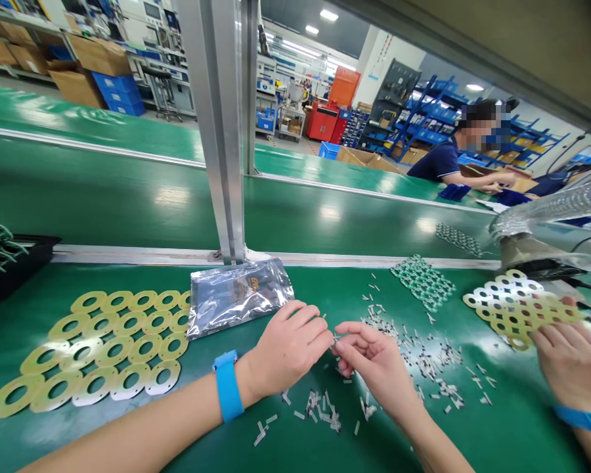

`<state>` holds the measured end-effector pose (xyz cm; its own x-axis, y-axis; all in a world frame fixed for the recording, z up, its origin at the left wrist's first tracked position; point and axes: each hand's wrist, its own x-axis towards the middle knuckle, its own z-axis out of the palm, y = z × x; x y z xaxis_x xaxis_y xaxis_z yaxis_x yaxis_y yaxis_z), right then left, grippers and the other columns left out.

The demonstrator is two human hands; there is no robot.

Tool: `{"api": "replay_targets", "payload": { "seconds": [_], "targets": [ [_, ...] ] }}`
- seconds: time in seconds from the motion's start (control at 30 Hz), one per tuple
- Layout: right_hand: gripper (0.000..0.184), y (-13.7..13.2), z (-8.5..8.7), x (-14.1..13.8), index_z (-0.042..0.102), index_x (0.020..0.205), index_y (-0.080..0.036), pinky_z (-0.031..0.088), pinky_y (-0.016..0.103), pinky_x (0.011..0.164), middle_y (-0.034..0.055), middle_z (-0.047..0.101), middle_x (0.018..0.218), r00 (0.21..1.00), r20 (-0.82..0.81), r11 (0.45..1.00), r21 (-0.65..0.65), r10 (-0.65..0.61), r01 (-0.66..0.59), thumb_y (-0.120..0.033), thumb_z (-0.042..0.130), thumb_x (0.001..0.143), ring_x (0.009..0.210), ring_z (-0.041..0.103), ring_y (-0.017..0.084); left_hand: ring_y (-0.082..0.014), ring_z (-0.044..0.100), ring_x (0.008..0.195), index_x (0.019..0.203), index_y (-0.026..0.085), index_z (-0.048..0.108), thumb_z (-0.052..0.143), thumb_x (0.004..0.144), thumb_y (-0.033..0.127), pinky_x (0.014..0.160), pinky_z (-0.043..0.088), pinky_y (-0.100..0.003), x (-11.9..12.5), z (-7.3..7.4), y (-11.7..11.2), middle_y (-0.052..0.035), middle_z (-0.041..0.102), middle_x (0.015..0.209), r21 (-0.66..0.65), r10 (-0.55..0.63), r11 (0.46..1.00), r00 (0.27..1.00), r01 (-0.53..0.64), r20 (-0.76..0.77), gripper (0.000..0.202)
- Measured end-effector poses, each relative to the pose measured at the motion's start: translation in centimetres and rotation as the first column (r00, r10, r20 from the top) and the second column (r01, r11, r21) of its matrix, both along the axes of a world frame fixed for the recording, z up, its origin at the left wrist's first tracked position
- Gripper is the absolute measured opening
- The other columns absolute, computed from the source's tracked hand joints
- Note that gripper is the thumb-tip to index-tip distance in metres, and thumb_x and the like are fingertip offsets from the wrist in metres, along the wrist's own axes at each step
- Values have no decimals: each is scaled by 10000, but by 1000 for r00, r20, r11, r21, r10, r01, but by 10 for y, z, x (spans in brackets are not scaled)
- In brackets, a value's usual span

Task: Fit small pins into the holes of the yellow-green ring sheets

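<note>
My left hand [289,343], with a blue band on the wrist, is closed with its fingertips curled down; what they hold is hidden. Just beside it, my right hand [374,361] pinches a small whitish part [335,337] between thumb and forefinger. The fingertips of both hands nearly meet over the green bench. Many small clear-white, stick-like parts with dark ends [431,364] lie scattered to the right of my hands. A smaller group of these parts [322,410] lies below them. Behind my left hand is a shiny silver bag [239,295].
Rows of yellow ring plates [98,351] lie at left. Green ring boards [423,282] lie at right. Another person's hand [571,361] rests on a yellow holed panel [517,309]. A metal post [221,131] rises behind the bag; a flexible duct [556,210] stands far right.
</note>
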<state>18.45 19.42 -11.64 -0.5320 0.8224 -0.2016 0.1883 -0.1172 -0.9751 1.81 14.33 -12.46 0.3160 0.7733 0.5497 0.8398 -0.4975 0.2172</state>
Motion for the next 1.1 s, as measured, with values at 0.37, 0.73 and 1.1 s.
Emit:
{"api": "replay_targets", "payload": {
  "seconds": [0.37,0.73,1.1],
  "targets": [
    [126,-4,-6,4,602,806,-207,482,247,509,16,610,641,992,109,973,228,-67,41,-312,617,737,557,573,148,-153,483,824,736,157,538,374,850,201,743,341,-335,4,1,0,-10,564,736,-34,94,995,995,-94,22,204],
    [81,-6,-6,4,604,717,-216,486,237,526,9,614,618,951,281,799,597,-129,-68,-256,558,769,532,572,139,-146,469,785,710,162,533,372,847,212,717,333,-328,2,5,1,-7,571,730,-106,154,984,978,-140,139,217],
    [75,3,2,12,614,752,-211,483,237,508,19,629,639,956,275,878,476,-100,-45,-283,592,748,550,586,153,-131,491,801,809,215,565,470,763,185,763,378,-313,4,6,2,25,592,818,-382,179,924,895,-11,409,109]
  ]
}}
